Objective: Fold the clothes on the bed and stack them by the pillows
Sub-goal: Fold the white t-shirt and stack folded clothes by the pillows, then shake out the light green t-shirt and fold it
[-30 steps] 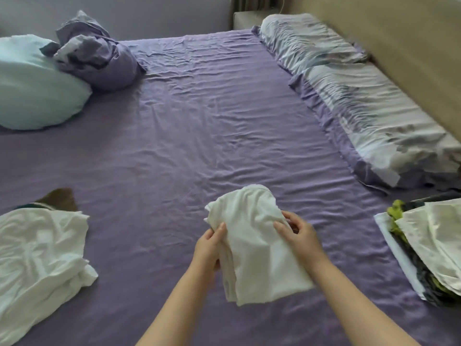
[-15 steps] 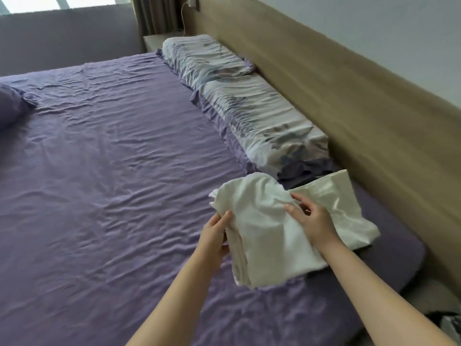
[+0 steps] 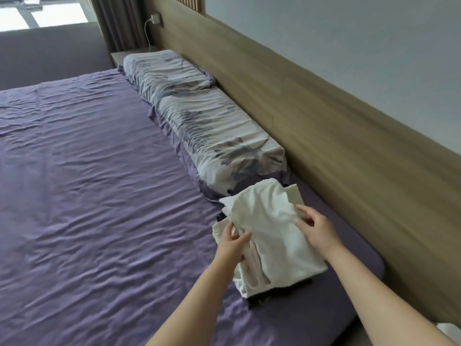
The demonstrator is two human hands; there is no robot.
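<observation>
Head cam: both hands were on a folded white garment (image 3: pixel 277 236), held over the stack (image 3: pixel 279 294) at the near end of the bed, just beside the nearer pillow (image 3: pixel 219 138). Left hand (image 3: pixel 230 242) gripped the garment's left edge, thumb on top & fingers curled under the layered folds. Right hand (image 3: pixel 316 231) pinched the right side, fingers bent into the cloth near the upper edge. The garment sat tilted, far end toward the pillow, near end toward the person. Under it showed a cream folded piece (image 3: pixel 295 196) peeking out at the far right corner and at the left by the left hand, plus a dark item at the bottom, seen as a dark strip along the near edge. Whether the white garment already rested on the stack or hung just above it — couldn't tell, contact line hidden by the cloth itself.

Two pillows lay end to end along the wooden headboard (image 3: pixel 324 146), the farther pillow (image 3: pixel 164 71) pale w/ a faint print like the nearer one. Purple sheet (image 3: pixel 99 196) wrinkled across the mattress. A charger (image 3: pixel 156 19) w/ white cable was plugged in on the headboard's far end, curtain (image 3: pixel 117 21) beside it.
</observation>
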